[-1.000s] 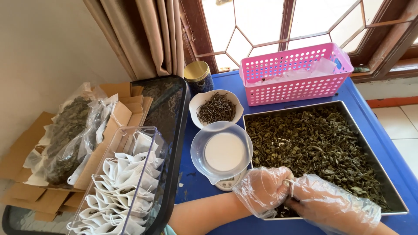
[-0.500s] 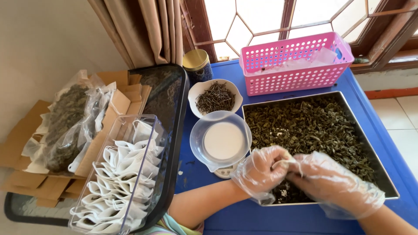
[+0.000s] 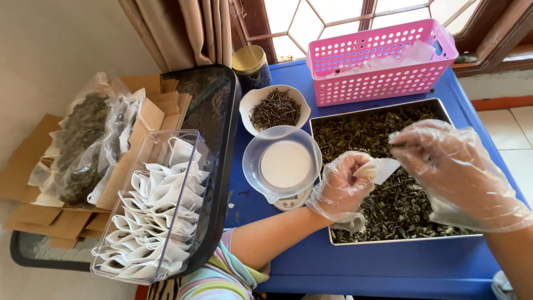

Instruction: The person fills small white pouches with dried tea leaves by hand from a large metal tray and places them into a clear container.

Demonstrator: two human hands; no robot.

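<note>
We are holding a small white filter bag in our left hand, its gloved fingers pinching the bag's rim over the metal tray. Our right hand is hovering just beside the bag's open mouth, fingertips pinched on a few dried leaves. Both hands are wearing clear plastic gloves. The tray, lying on the blue counter, is carrying a bed of dried green leaves. To its left a clear bowl is sitting on a small scale, and behind that a white bowl of dark twigs. A pink basket is standing at the far edge. At our left a clear box of empty bags is waiting.
</note>
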